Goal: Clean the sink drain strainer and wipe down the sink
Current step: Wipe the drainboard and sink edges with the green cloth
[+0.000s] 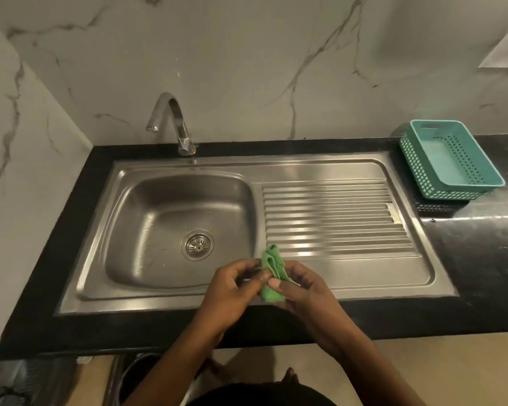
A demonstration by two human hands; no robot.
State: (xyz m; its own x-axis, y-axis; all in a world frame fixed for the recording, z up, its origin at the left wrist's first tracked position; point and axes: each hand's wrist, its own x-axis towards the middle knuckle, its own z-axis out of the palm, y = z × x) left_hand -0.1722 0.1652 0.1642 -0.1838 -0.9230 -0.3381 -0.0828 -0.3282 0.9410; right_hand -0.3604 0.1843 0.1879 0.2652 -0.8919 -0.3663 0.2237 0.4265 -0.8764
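Observation:
A steel sink [147, 230] with a ribbed drainboard [335, 218] is set in a black counter. The round metal drain strainer [197, 244] sits in the basin floor. Over the sink's front rim, between basin and drainboard, both hands hold a folded green cloth [272, 268]. My left hand [235, 288] pinches its left side with thumb and fingers. My right hand [305, 285] grips its right side, thumb pressed across the cloth. The cloth stands upright between the hands, clear of the steel.
A curved chrome tap [173, 124] rises behind the basin. A teal plastic basket [449, 159] stands on the black counter [481, 259] at the back right. Marble walls close the back and left. A dark bin [141, 373] shows below the counter edge.

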